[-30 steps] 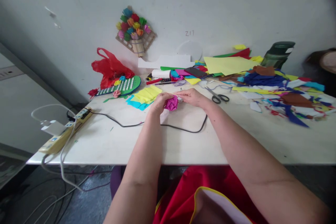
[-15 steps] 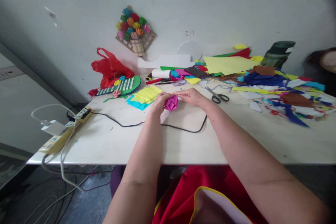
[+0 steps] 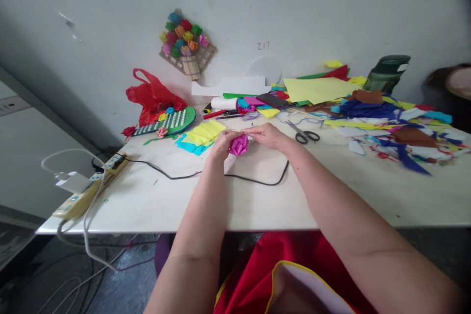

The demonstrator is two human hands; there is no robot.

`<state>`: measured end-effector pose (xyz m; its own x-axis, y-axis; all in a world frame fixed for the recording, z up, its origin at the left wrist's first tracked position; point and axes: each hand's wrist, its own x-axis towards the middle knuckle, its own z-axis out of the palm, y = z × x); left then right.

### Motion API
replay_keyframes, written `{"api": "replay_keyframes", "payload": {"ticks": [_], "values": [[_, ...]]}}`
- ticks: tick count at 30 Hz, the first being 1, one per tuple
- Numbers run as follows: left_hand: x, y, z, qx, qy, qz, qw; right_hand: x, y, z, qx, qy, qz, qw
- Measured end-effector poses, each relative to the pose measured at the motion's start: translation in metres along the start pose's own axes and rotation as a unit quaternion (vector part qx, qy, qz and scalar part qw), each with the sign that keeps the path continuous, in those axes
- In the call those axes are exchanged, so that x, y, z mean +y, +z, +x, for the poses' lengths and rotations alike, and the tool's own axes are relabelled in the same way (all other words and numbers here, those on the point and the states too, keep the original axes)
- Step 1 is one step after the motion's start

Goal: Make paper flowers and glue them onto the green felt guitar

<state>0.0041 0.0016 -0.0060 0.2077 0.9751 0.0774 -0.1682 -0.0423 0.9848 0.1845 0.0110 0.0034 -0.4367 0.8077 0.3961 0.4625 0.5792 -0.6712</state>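
Observation:
A magenta paper flower (image 3: 239,145) with folded petals is between my hands over the middle of the table. My left hand (image 3: 224,143) is closed around its left side. From the right, my right hand (image 3: 265,134) reaches in with fingers pinched together at the flower's far edge, where the fingertips of both hands meet. What exactly the right fingertips press on is too small to make out. Just left of my left hand lie yellow paper sheets (image 3: 204,132) and blue sheets (image 3: 194,147). Scissors (image 3: 302,133) rest to the right of my right hand.
A black cable (image 3: 253,179) crosses the table before me. A power strip (image 3: 91,189) lies at the left edge. Behind are a red plastic bag (image 3: 152,95), a green woven piece (image 3: 176,120) and pens. Coloured paper scraps (image 3: 412,135) and a dark green bottle (image 3: 387,73) occupy the right.
The view has shifted slightly, so the scene sits a little further left. My hands keep nearly the same pose around the magenta flower.

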Motion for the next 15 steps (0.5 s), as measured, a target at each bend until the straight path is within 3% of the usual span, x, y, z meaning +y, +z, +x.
{"api": "replay_keyframes", "payload": {"ticks": [15], "values": [[0.0001,0.0002,0.0009,0.014,0.033,0.03,0.999,-0.009,-0.0021,-0.0043,0.01,-0.01,-0.035,0.999]]}}
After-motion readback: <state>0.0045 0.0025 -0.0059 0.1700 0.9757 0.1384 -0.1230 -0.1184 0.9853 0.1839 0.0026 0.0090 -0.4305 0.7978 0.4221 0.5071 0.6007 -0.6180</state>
